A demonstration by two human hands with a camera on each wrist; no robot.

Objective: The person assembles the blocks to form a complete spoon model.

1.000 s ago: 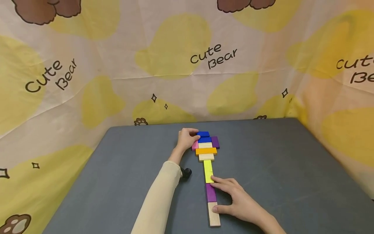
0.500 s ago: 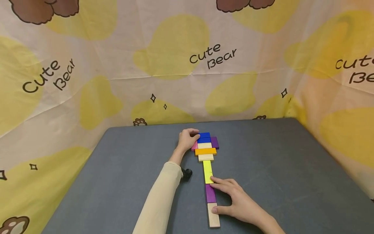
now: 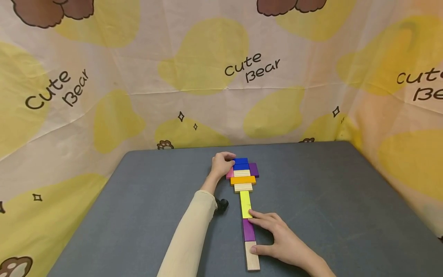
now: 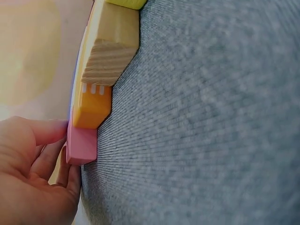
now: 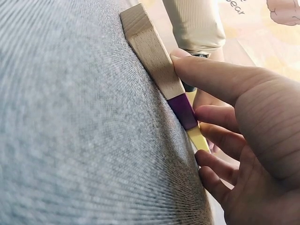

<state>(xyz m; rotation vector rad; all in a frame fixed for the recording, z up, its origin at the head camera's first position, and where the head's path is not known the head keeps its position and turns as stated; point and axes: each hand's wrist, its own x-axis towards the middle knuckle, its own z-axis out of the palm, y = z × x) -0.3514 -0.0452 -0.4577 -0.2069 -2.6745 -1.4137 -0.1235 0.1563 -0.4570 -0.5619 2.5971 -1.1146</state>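
Observation:
Wooden blocks lie in a line down the table. At its far end my left hand [image 3: 220,165] pinches the left end of the rear blue block [image 3: 241,161], which sits flush against the front blue block [image 3: 241,167]. A pink block [image 4: 83,146] lies beside that thumb in the left wrist view. Nearer come an orange block [image 3: 243,180], a yellow block [image 3: 245,204], a purple block [image 3: 248,230] and a plain wooden block [image 3: 252,262]. My right hand [image 3: 282,240] spreads along the line, its thumb on the plain block and fingertips at the yellow and purple blocks.
Pale striped wooden pieces [image 3: 243,187] lie across the line on both sides of the orange block. Another purple block [image 3: 254,169] stands out at the right. The grey tabletop [image 3: 328,200] ends at a printed cloth [image 3: 207,69] behind.
The rear blue block has come toward me, closing the small gap to the front blue block, and lies straighter. My right hand has stayed in place along the line.

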